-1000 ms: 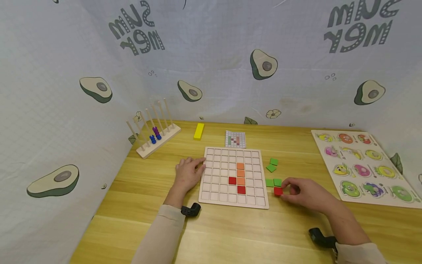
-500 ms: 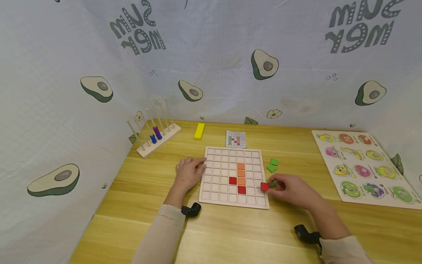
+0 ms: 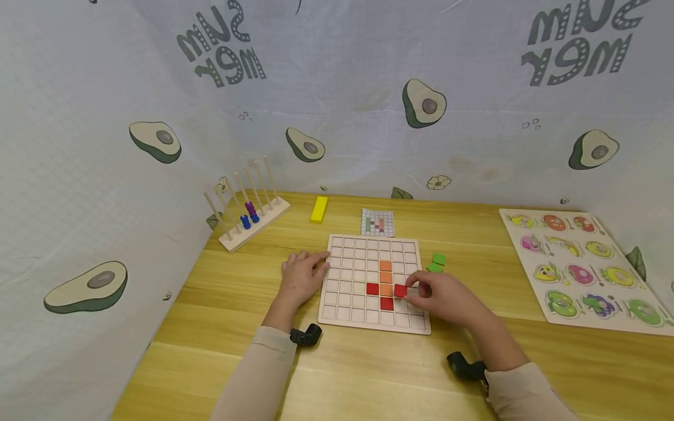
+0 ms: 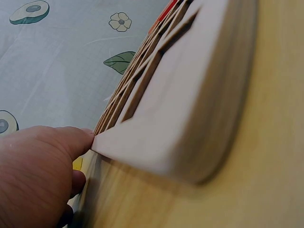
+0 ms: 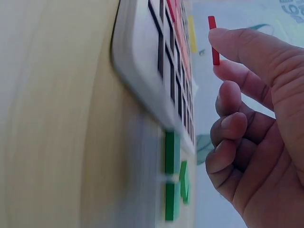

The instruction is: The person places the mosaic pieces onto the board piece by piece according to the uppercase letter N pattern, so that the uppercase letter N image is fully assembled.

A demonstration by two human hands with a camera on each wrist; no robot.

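Observation:
Between thumb and index finger, my right hand [image 3: 447, 298] pinches a red square tile [image 3: 400, 290] over the right part of the wooden grid board [image 3: 350, 314]. In the right wrist view the pinched tile [image 5: 216, 58] is seen edge-on, apart from the board, with the other fingers curled below. A column of orange tiles [image 3: 386, 266] lies in the board's cells. One red tile [image 3: 372, 289] lies left of the lowest orange one, and another red tile [image 3: 387, 304] just below it. My left hand [image 3: 302, 278] rests on the table, its fingertips touching the board's left edge.
Green tiles [image 3: 439, 259] lie right of the board; others [image 5: 172, 156] show in the right wrist view. A printed grid card [image 3: 377, 223] lies behind the board. Further off are a yellow block [image 3: 319, 209], a peg stand [image 3: 258, 224] with beads and a fruit puzzle [image 3: 579, 272].
My right hand has carried the red tile leftward from beside the green tiles to over the board, right of the orange column. The left hand has stayed at the board's edge.

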